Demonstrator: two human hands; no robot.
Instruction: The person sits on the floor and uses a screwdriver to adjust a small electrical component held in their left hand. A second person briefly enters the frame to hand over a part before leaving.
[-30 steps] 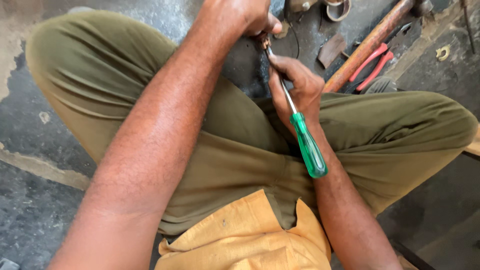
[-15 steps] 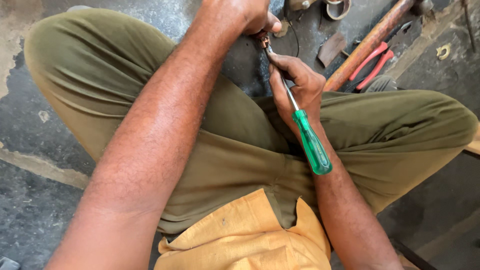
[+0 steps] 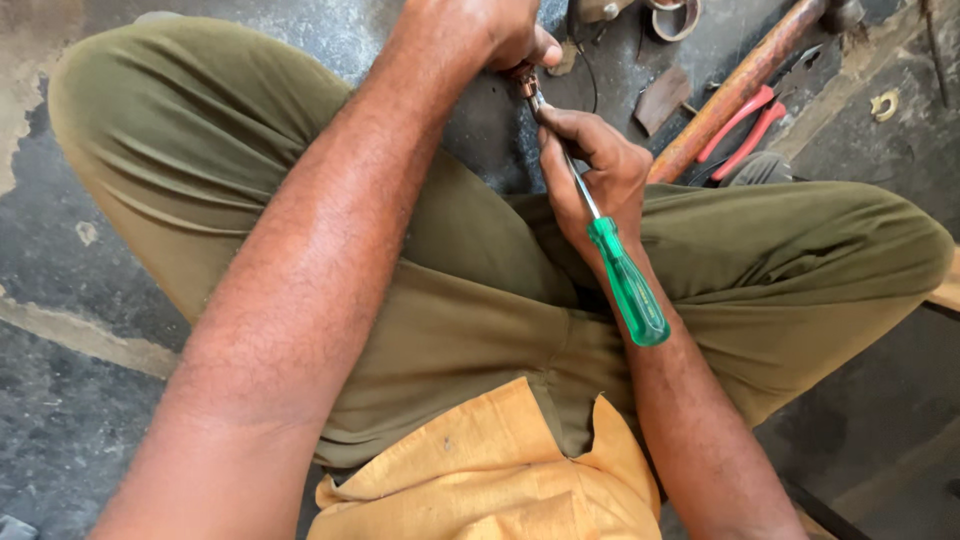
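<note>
I sit cross-legged in olive trousers on a dark concrete floor. My right hand (image 3: 598, 175) grips the metal shaft of a screwdriver with a translucent green handle (image 3: 628, 285); the handle sticks back over my wrist. Its tip meets a small brass-coloured part (image 3: 526, 82) pinched in the fingers of my left hand (image 3: 495, 30) near the top of the view. Most of that small part is hidden by my fingers.
On the floor beyond my knees lie a hammer with a long wooden handle (image 3: 735, 92), red-handled pliers (image 3: 745, 125), a flat rusty metal piece (image 3: 662, 98), a metal ring (image 3: 675, 18) and a small washer-like piece (image 3: 884, 103). A wooden edge (image 3: 945, 290) shows at right.
The screwdriver handle has shifted very slightly in my right hand; both hands stay at the same spot on the small part.
</note>
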